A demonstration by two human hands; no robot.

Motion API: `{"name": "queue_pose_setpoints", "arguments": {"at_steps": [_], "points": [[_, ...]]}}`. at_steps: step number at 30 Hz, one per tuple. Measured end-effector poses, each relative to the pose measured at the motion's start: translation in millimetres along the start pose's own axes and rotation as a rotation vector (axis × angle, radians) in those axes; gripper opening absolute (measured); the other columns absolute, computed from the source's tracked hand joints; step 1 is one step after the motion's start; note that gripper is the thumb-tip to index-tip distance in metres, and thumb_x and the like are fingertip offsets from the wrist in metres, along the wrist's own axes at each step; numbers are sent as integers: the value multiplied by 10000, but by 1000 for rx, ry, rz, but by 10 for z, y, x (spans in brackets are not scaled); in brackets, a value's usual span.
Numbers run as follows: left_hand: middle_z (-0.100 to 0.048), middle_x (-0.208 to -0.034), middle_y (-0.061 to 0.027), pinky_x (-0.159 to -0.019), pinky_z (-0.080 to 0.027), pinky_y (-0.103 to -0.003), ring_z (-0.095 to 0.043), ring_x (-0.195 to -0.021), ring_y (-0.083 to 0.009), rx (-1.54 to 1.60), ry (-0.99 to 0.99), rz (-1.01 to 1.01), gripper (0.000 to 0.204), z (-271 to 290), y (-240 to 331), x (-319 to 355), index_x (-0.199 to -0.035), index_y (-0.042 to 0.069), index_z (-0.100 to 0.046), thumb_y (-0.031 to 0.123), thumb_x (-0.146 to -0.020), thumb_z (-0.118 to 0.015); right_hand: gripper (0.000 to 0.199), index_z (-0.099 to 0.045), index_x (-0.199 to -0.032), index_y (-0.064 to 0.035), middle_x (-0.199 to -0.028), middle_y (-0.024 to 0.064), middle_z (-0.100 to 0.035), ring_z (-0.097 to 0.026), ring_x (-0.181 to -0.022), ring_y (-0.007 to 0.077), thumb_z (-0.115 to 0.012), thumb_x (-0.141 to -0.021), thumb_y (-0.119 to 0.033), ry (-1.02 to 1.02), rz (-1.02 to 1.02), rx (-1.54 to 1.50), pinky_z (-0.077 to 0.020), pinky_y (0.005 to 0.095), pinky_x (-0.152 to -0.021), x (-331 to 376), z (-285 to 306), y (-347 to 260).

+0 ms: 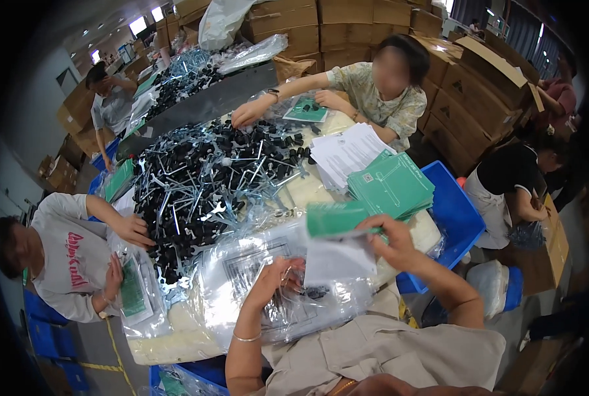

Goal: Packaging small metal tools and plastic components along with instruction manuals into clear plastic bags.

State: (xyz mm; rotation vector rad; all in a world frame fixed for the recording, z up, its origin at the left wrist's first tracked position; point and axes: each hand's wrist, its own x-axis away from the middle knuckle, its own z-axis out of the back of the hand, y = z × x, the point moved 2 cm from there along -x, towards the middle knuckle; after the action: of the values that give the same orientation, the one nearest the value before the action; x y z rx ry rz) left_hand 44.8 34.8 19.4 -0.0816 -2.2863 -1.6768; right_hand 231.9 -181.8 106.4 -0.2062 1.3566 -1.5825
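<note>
My right hand (pixel 392 243) pinches a green booklet (pixel 334 219) by its right edge. A white sheet (pixel 341 259) hangs below the booklet. To its left, my left hand (pixel 282 280) has its fingers closed on a clear plastic bag (pixel 317 292), with small dark parts showing through near the fingers. Under both hands lies a stack of flat clear bags with dark printing (pixel 228 267). Beyond my right hand rest a pile of green booklets (pixel 397 188) and a fan of white printed sheets (pixel 347 150).
A large heap of black parts and metal wrenches (pixel 195 191) covers the table's middle. Co-workers' hands reach into it from the left (pixel 133 230) and far side (pixel 251 112). A blue bin (pixel 456 208) stands at the right edge. Cardboard boxes (pixel 354 33) are stacked behind.
</note>
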Motion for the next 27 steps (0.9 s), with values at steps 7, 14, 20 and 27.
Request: {"name": "queue_pose_setpoints", "arguments": {"at_steps": [7,14,20,27], "points": [[-645,-970,-102,-684,-505,-238,-628,-803,-140,307,-10,-15,474,228,-209,-18,-1082,-74,-583,362,-962,-442,247,-578,-1025,-48,-1040,99,-593,-574,-997,264,-602,-783,-92,-619,424,256,-455,356,-856,41,-606,-100],[-662,-875,-45,-634,-486,-208,-593,-715,-66,54,213,-12,145,45,-113,-39,-968,-19,-639,62,-849,-619,253,-615,-1017,-59,-1072,104,-598,-572,-998,279,-653,-802,-188,-942,193,-23,-450,362,-877,-435,-471,-284],[-641,-855,-28,-668,-458,-229,-557,-733,-73,-66,223,-103,173,120,-231,-27,-986,-19,-623,98,-860,-607,269,-624,-1020,-86,-1013,107,-595,-546,-1003,300,-641,-755,-126,-532,191,834,-454,396,-851,-1938,25,948],[-628,-808,-32,-655,-440,-249,-531,-719,-90,-215,277,-68,189,150,-203,-21,-964,-33,-630,115,-846,-623,466,-595,-1036,-68,-1014,137,-570,-537,-979,329,-734,-597,-144,-723,63,999,-450,401,-834,-2468,156,1759]]}}
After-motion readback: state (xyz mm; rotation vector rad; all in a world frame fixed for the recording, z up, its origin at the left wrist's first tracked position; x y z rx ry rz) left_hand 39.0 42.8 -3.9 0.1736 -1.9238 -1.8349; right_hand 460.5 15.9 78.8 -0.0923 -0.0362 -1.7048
